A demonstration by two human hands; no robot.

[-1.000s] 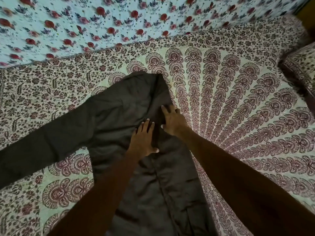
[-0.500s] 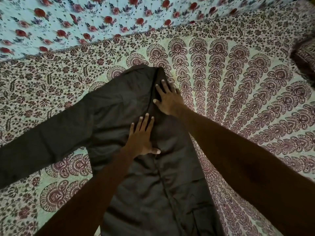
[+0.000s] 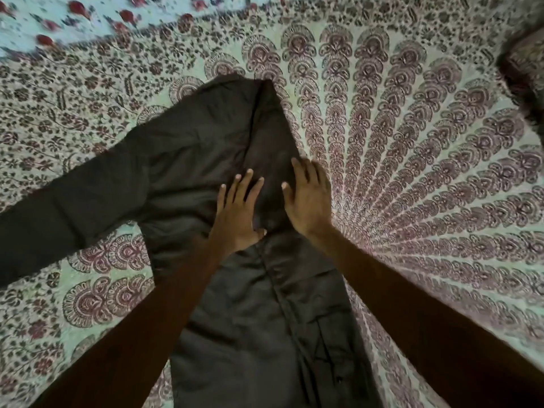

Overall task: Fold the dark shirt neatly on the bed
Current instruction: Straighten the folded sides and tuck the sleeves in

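A dark shirt [image 3: 206, 160] lies spread on a bed [image 3: 426, 178] covered with a maroon and cream patterned sheet, its body running from the near edge up the middle, its right side folded inward, and one long sleeve [image 3: 67, 219] stretched out flat to the left. Both hands rest flat on the upper part of the shirt with fingers straight, gripping nothing: the left hand [image 3: 238, 214] near the middle seam, the right hand [image 3: 309, 198] just beside it on the folded right edge. A blue floral cloth [image 3: 44, 22] lies beyond the patterned sheet at the far left.
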